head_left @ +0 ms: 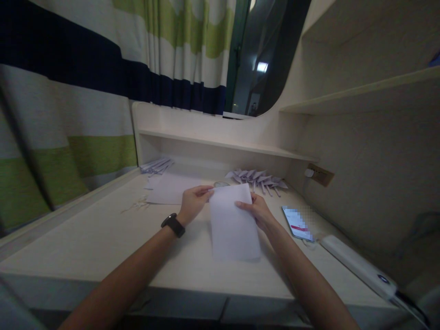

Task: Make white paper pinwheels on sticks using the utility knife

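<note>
Room: a pale counter [103, 233] in a dim alcove, with a striped curtain [68, 91] hanging behind it on the left.
Left grip: the left hand [193, 201] pinches the top left corner of a white paper sheet [233, 229], fingers closed on it; a black watch [173, 224] sits on the wrist.
Right grip: the right hand [258, 211] is closed on the sheet's upper right edge.
Sheet: held between both grips, its lower part lying on the counter.
Beyond the grips: folded paper planes [256, 178]; more paper [168, 189] behind the left hand.
Right of the right grip: a lit phone [297, 223], then a white power strip [357, 266].
</note>
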Tool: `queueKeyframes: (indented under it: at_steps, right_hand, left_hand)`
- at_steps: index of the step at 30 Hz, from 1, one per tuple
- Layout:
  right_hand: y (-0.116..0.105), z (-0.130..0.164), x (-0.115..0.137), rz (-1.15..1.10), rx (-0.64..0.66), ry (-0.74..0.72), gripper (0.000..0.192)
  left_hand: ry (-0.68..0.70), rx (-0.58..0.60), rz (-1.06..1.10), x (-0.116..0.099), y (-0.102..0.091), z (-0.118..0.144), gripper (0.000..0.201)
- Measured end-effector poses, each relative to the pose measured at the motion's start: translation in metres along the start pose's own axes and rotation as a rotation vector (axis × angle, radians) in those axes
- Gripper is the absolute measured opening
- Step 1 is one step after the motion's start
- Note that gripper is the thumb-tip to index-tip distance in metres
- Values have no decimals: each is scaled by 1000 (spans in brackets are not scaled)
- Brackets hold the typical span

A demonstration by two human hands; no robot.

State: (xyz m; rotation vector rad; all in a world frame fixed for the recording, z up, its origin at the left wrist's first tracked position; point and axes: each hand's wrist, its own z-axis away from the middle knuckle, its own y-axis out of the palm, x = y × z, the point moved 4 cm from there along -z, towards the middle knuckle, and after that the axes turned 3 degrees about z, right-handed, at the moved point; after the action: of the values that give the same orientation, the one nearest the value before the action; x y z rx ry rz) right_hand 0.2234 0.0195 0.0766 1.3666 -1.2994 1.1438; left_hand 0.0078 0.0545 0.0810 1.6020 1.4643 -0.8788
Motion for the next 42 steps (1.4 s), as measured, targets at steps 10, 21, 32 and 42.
queueKeyframes:
  at_steps: [10, 21, 32, 42]
  right_hand:
    - [-11, -15, 23, -41, -155, -43, 32]
    - [-16, -11, 25, -35, -109, -75, 33]
    - [-19, -14, 21, -57, -147, -46, 34]
    - [-18, -12, 15, -46, -137, 50, 35]
  left_hand:
    - [72, 47, -58, -15, 1, 2, 27]
    - [25, 53, -5, -19, 2, 4, 30]
    - [6, 20, -15, -17, 1, 2, 23]
    - [40, 13, -82, -14, -5, -3, 23]
